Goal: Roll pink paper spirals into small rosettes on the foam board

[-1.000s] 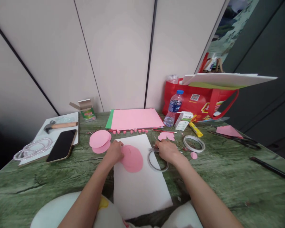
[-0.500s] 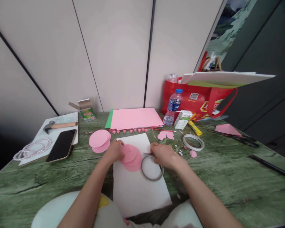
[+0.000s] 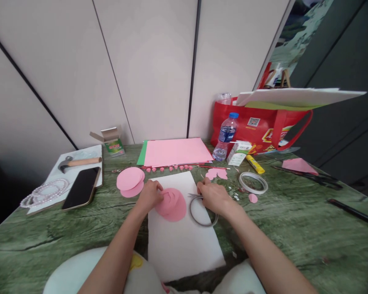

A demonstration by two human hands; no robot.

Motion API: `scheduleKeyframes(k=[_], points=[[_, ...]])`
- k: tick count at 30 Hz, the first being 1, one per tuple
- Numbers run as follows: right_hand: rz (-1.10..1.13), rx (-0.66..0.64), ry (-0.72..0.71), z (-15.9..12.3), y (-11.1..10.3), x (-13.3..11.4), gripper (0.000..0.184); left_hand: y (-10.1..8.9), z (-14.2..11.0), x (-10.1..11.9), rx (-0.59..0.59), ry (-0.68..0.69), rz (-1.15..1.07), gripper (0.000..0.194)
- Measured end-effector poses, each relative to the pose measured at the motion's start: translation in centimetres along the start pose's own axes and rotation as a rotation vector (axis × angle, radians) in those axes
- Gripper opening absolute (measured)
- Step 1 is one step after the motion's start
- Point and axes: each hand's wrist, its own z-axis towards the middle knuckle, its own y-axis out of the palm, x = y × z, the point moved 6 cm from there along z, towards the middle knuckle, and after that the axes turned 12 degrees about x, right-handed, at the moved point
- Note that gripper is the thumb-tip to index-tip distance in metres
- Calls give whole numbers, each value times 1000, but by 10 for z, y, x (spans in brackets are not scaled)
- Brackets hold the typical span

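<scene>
My left hand (image 3: 150,196) is closed, its fingertips pinching the edge of the upper pink paper circle (image 3: 170,198). That circle bends up and shows a curved cut near its middle. More pink paper (image 3: 178,212) lies under it on a white sheet (image 3: 179,249). My right hand (image 3: 213,196) is closed at the sheet's right edge. Slim pointed metal tips (image 3: 192,196) stick out leftward from its fingers; which tool this is I cannot make out. Just below that hand a thin grey ring (image 3: 204,224), like a narrow tape roll, lies partly on the sheet.
Pink circles (image 3: 130,181) lie left, pink paper sheets (image 3: 179,152) behind. Rightward are a white tape roll (image 3: 253,183), glue stick (image 3: 255,164), water bottle (image 3: 225,139), small carton (image 3: 239,153) and red bag (image 3: 248,126). A phone (image 3: 81,188) and hammer (image 3: 79,162) are at left.
The upper pink circle is now bent up at my left fingers. The grey ring has shifted slightly right, away from the pink paper. The pointed tips beside my right hand show more clearly.
</scene>
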Motion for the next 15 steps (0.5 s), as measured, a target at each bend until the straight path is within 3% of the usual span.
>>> scheduleKeyframes(k=[5, 8, 10, 12, 15], points=[[-2, 162, 54, 11, 1, 10, 30, -2, 3, -2, 21, -68, -165, 14], [146, 253, 56, 14, -2, 13, 25, -8, 3, 0, 19, -106, -294, 7], [414, 332, 24, 14, -6, 8, 20, -14, 1, 7, 0, -116, -386, 2], [800, 372, -7, 13, -9, 0, 18, -17, -3, 16, -83, -158, -603, 13], [1358, 284, 33, 11, -5, -15, 29, -19, -12, 35, -245, -164, -867, 19]])
